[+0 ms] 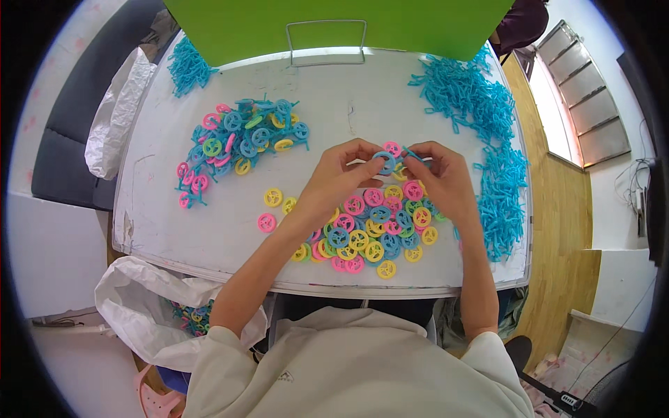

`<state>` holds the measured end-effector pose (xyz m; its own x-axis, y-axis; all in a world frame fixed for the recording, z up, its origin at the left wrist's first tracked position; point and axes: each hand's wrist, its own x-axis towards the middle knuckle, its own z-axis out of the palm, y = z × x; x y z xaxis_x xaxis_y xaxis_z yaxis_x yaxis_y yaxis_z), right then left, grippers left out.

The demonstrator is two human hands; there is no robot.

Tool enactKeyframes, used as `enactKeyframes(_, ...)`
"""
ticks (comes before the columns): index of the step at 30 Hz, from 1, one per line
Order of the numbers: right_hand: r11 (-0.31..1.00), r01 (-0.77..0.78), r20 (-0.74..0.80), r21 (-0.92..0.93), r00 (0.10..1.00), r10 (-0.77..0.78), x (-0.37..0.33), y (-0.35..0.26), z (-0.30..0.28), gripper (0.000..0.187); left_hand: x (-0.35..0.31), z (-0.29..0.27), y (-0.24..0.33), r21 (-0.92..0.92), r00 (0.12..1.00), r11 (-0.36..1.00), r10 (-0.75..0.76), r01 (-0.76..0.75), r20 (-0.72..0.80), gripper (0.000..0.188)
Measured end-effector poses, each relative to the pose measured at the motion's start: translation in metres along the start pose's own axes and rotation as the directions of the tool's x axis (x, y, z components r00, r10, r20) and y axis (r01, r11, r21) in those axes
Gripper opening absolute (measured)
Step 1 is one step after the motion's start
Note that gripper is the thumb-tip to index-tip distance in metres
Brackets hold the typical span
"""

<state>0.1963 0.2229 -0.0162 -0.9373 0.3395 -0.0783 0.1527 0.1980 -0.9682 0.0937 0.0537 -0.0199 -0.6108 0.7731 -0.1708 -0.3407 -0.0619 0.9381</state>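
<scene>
My left hand (343, 168) is closed, pinching a blue plastic wheel (384, 164) with spokes between thumb and fingers. Just to its right, my right hand (444, 175) is closed on a thin blue plastic stick (411, 153), its tip close to the wheel. Whether stick and wheel touch, I cannot tell. Beneath both hands spreads a pile of loose wheels (358, 240) in pink, yellow, blue and green. A pink wheel (391, 148) shows directly behind the held one.
Blue sticks (502, 198) lie heaped along the table's right side, with a smaller heap (188, 67) at far left. Wheels with sticks attached (247, 136) form a pile left of my hands. A green panel (404, 28) stands at the back. An open white sack (132, 292) sits at near left.
</scene>
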Motion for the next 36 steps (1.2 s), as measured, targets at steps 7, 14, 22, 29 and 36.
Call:
enactKeyframes(7,0.990,0.017,-0.074,0.141,0.997,-0.006,-0.001,-0.002,0.016,0.017,0.001,-0.003,-0.006,0.091,0.992,0.991,0.100,-0.093,-0.073,0.023)
enactKeyframes(14,0.983,-0.060,-0.128,0.172,0.988,0.083,-0.005,-0.011,0.026,0.017,0.003,-0.004,-0.010,-0.064,0.996,0.997,0.026,-0.031,-0.084,0.021)
enactKeyframes(22,0.968,0.078,-0.094,0.238,0.994,-0.057,-0.001,0.008,0.026,0.017,0.003,-0.008,-0.013,-0.143,0.999,0.989,-0.024,0.020,-0.029,0.015)
enactKeyframes(29,0.971,0.038,-0.078,0.235,0.997,-0.020,-0.001,0.013,0.031,0.013,0.000,-0.004,-0.012,0.116,0.992,0.992,0.056,-0.043,-0.111,0.010)
enactKeyframes(36,0.986,0.058,-0.040,0.155,0.998,-0.052,0.000,0.016,0.031,0.012,-0.001,-0.005,-0.010,-0.013,0.991,0.999,-0.036,0.035,-0.129,0.013)
